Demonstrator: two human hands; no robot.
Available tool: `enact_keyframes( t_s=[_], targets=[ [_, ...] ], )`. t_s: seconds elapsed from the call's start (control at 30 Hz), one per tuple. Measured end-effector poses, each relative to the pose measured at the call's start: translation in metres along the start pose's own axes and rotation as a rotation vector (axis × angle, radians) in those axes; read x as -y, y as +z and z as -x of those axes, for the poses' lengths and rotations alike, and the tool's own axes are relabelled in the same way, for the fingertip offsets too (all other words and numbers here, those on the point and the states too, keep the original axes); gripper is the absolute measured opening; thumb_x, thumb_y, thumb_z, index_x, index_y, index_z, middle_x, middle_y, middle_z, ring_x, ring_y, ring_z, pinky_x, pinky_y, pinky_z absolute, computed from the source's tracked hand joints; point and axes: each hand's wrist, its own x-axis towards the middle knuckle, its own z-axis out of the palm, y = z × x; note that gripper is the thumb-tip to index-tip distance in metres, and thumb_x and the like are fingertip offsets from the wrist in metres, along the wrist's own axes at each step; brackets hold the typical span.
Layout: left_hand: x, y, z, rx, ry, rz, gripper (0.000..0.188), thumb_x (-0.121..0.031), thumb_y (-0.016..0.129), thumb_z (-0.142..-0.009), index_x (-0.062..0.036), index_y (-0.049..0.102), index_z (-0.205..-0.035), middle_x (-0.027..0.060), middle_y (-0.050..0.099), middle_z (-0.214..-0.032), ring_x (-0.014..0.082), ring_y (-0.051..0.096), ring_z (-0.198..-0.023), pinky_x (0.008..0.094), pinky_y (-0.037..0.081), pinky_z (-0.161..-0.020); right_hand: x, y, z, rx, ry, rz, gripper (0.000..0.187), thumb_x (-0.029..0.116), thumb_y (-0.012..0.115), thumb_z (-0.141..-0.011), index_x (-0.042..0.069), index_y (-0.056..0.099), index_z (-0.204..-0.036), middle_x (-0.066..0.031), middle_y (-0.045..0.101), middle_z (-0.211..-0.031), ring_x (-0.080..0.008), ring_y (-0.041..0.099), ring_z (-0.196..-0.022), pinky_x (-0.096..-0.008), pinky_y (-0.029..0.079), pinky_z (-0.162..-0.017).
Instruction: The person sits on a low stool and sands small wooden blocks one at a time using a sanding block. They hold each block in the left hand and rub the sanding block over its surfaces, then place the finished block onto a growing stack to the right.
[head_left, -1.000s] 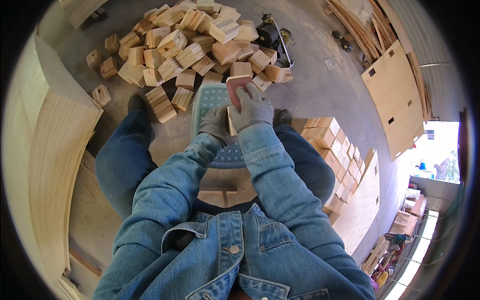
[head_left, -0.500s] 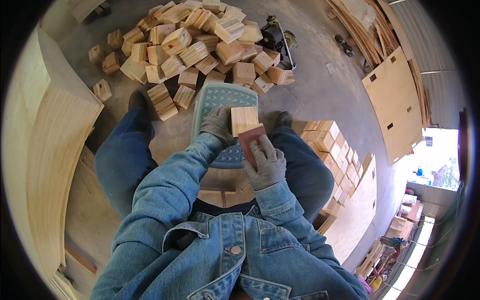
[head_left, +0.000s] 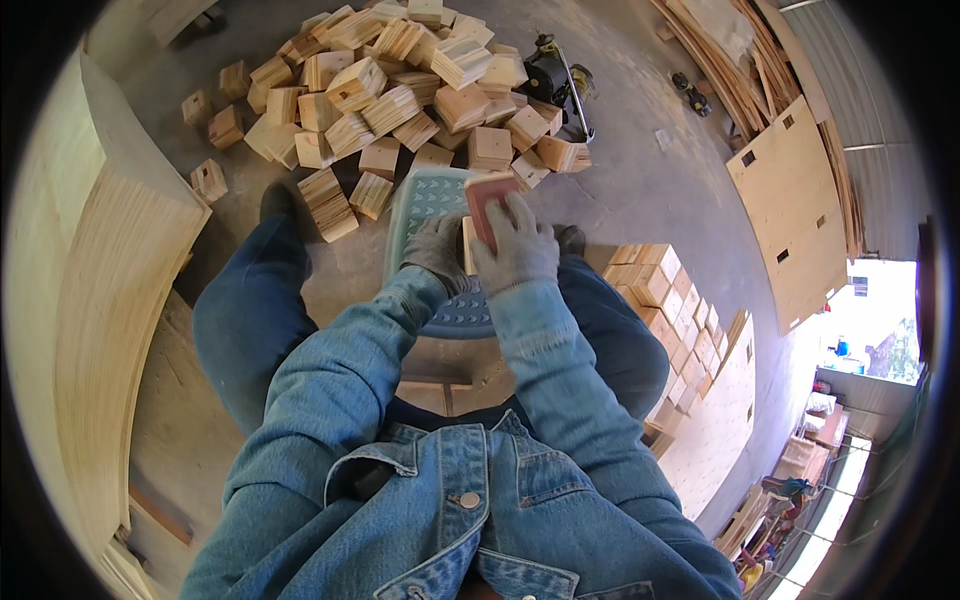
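A teal plastic stool (head_left: 425,190) stands between my legs. On it my left hand (head_left: 437,252), in a grey glove, grips a pale wooden block (head_left: 468,244) by its left side. Most of that block is hidden under my right hand (head_left: 522,248), also gloved in grey. My right fingers are wrapped round a reddish-brown sanding block (head_left: 486,206), which lies over the wooden block and reaches past its far edge. Whether its whole face touches the wood cannot be seen.
A heap of loose wooden blocks (head_left: 390,100) lies ahead, with a black power tool (head_left: 548,75) beside it. Neatly stacked blocks (head_left: 680,320) sit by my right leg on a plywood sheet (head_left: 715,430). Thick stacked boards (head_left: 110,300) rise at my left.
My right hand has pushed the sanding block away from me and slightly left, across the wooden block, covering most of it. My left hand has stayed in place.
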Motion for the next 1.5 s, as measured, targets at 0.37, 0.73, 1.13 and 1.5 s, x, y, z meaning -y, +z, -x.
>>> enact_keyframes(
  t_s=[0.37, 0.73, 1.13, 1.5],
  targets=[
    [0.005, 0.003, -0.001, -0.065, 0.097, 0.001, 0.096, -0.048, 0.096, -0.064, -0.0137, 0.051, -0.142, 0.0173, 0.059, -0.135, 0.0375, 0.056, -0.13, 0.0451, 0.044, -0.117, -0.023, -0.006, 0.11, -0.084, -0.098, -0.115, 0.061, 0.032, 0.082, -0.08, 0.018, 0.069, -0.138, -0.0081, 0.053, -0.153, -0.0455, 0.058, -0.12, -0.0578, 0.05, -0.1],
    [0.018, 0.015, -0.007, -0.058, 0.081, 0.029, 0.094, -0.043, 0.091, -0.065, -0.0181, 0.049, -0.145, 0.0169, 0.058, -0.134, 0.038, 0.054, -0.131, 0.0452, 0.042, -0.119, -0.006, -0.006, -0.037, 0.051, 0.084, -0.036, 0.06, 0.039, 0.076, -0.087, 0.024, 0.064, -0.143, -0.0029, 0.048, -0.157, -0.044, 0.057, -0.125, -0.0551, 0.052, -0.102],
    [0.013, 0.016, -0.004, -0.181, 0.171, -0.04, 0.08, -0.034, 0.089, -0.071, -0.0111, 0.054, -0.139, 0.0199, 0.064, -0.124, 0.0415, 0.062, -0.118, 0.0464, 0.05, -0.107, -0.042, -0.002, 0.128, -0.097, -0.087, -0.093, 0.064, 0.035, 0.083, -0.08, 0.015, 0.068, -0.139, -0.0107, 0.053, -0.156, -0.0403, 0.059, -0.123, -0.0544, 0.049, -0.105],
    [0.01, 0.013, -0.003, -0.055, 0.068, -0.02, 0.095, -0.039, 0.092, -0.064, -0.0185, 0.049, -0.146, 0.0166, 0.058, -0.136, 0.0391, 0.052, -0.135, 0.0468, 0.041, -0.121, -0.036, 0.003, -0.013, -0.078, 0.065, -0.05, 0.061, 0.036, 0.078, -0.084, 0.024, 0.065, -0.142, -0.0038, 0.052, -0.155, -0.0434, 0.059, -0.124, -0.0531, 0.052, -0.104]
  ],
)
